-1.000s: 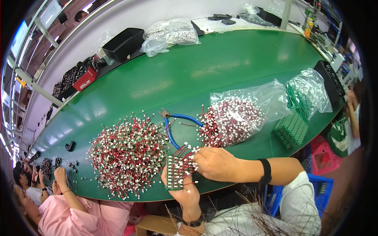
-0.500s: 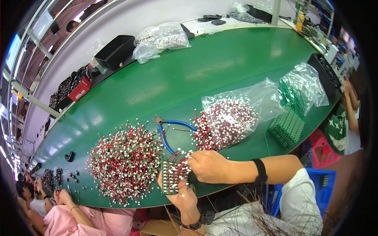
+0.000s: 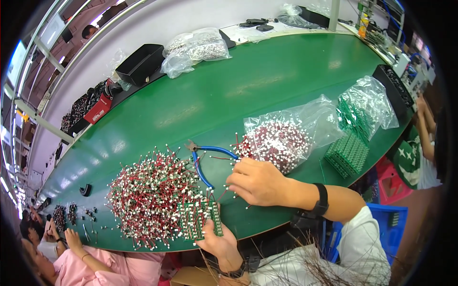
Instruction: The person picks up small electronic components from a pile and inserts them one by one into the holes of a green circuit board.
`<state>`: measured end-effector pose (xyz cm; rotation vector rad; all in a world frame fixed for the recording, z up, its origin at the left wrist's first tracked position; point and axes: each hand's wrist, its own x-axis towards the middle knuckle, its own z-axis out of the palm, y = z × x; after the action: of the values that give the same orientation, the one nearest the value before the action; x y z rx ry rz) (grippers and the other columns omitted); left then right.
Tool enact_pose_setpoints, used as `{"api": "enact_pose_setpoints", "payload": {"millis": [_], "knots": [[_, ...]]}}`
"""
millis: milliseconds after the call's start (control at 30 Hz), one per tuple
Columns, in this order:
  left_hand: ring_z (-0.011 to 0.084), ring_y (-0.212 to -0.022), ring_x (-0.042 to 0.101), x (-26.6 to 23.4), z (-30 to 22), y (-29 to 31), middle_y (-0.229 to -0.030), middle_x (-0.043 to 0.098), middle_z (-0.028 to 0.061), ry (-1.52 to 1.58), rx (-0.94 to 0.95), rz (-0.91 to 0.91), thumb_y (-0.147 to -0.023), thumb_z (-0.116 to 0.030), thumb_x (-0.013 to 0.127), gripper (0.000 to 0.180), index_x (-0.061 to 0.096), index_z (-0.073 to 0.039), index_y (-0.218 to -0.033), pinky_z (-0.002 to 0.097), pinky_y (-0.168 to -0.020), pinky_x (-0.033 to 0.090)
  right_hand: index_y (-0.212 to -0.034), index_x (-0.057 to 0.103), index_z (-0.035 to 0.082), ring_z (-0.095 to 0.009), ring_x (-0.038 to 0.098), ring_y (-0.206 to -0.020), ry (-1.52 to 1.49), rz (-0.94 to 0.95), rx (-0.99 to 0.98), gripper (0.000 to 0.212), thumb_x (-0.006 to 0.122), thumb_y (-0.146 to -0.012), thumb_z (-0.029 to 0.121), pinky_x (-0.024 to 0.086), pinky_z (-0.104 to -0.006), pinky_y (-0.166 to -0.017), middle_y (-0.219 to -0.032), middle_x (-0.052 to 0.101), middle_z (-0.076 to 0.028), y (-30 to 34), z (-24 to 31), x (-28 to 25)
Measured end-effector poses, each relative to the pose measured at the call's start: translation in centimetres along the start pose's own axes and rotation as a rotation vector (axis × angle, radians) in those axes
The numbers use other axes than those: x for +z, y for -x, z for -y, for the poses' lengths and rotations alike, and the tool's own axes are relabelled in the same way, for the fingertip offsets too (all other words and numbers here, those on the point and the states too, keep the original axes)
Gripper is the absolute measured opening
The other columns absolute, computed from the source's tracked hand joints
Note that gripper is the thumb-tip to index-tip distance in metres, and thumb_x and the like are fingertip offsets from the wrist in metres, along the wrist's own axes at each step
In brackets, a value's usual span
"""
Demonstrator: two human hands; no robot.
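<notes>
My left hand [image 3: 220, 244] grips the near edge of a green circuit board panel [image 3: 201, 220], its thumb on top. Red wires with white connectors stand along part of the panel. To the right, my right hand [image 3: 260, 183] is raised over the table with its fingers pinched together. Thin red wires [image 3: 223, 195] show at its fingertips; how many it holds is partly hidden. Against the panel's left side lies a large pile of red wired pieces [image 3: 148, 200] with white connectors and bits of green board.
Blue-handled cutting pliers [image 3: 201, 164] lie beyond the panel. A clear bag [image 3: 281, 140] of red wires sits behind my right hand. Stacked green panels [image 3: 347, 155] stand at right, beside a black bin [image 3: 393, 86]. A co-worker in pink [image 3: 102, 267] sits at left.
My right hand has moved up and right, away from the panel. The panel in my left hand has shifted left and tilted, showing more of its green face.
</notes>
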<state>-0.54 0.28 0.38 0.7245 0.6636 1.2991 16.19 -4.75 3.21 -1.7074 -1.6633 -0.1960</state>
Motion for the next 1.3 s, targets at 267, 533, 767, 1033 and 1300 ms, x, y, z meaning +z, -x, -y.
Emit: {"api": "enact_pose_setpoints", "payload": {"millis": [267, 533, 767, 1033, 1300], "knots": [[0.031, -0.107, 0.06, -0.3, 0.4, -0.1, -0.123, 0.056, 0.0161, -0.012, 0.013, -0.008, -0.079, 0.003, 0.048, 0.058, 0.042, -0.004, -0.136, 0.051, -0.092, 0.054, -0.082, 0.062, 0.007, -0.025, 0.055, -0.087, 0.161, 0.117, 0.109, 0.015, 0.071, -0.078, 0.017, 0.048, -0.0348, -0.068, -0.09, 0.054, -0.007, 0.0, 0.1, 3.0], [0.0307, -0.106, 0.061, -0.5, 0.5, -0.1, -0.123, 0.057, 0.0164, 0.008, 0.018, -0.042, -0.081, 0.003, 0.048, 0.054, 0.044, -0.004, -0.134, 0.0507, -0.093, 0.053, -0.092, 0.056, 0.001, -0.028, 0.06, -0.074, -0.414, -0.155, 0.211, 0.011, 0.064, -0.084, 0.002, 0.048, -0.0375, -0.063, -0.083, 0.059, -0.013, -0.6, 0.1, 1.5], [0.0301, -0.104, 0.061, -0.5, 0.5, -0.1, -0.122, 0.057, 0.0157, 0.013, 0.04, -0.08, -0.08, 0.003, 0.05, 0.053, 0.046, -0.003, -0.133, 0.0502, -0.092, 0.053, -0.096, 0.057, -0.002, -0.019, 0.064, -0.073, -0.571, -0.119, 0.344, 0.009, 0.06, -0.088, 0.002, 0.05, -0.0326, -0.065, -0.08, 0.062, -0.011, -0.8, -0.6, -0.2], [0.031, -0.107, 0.06, -0.5, 0.3, -0.1, -0.123, 0.057, 0.0162, -0.001, 0.021, -0.063, -0.08, 0.002, 0.049, 0.053, 0.046, -0.004, -0.133, 0.0501, -0.093, 0.053, -0.096, 0.067, 0.0, -0.017, 0.067, -0.077, -0.632, -0.127, 0.391, 0.013, 0.068, -0.084, 0.005, 0.052, -0.0314, -0.067, -0.084, 0.069, -0.011, -0.8, -0.6, -0.4], [0.0309, -0.109, 0.059, -0.7, 0.4, -0.3, -0.125, 0.056, 0.0156, 0.018, 0.015, 0.023, -0.08, 0.002, 0.049, 0.055, 0.045, -0.005, -0.135, 0.0502, -0.093, 0.053, -0.095, 0.068, 0.001, -0.021, 0.067, -0.076, -0.565, -0.135, 0.29, 0.014, 0.07, -0.082, 0.003, 0.052, -0.0313, -0.066, -0.086, 0.068, -0.01, -0.8, 0.4, -0.8]]}}
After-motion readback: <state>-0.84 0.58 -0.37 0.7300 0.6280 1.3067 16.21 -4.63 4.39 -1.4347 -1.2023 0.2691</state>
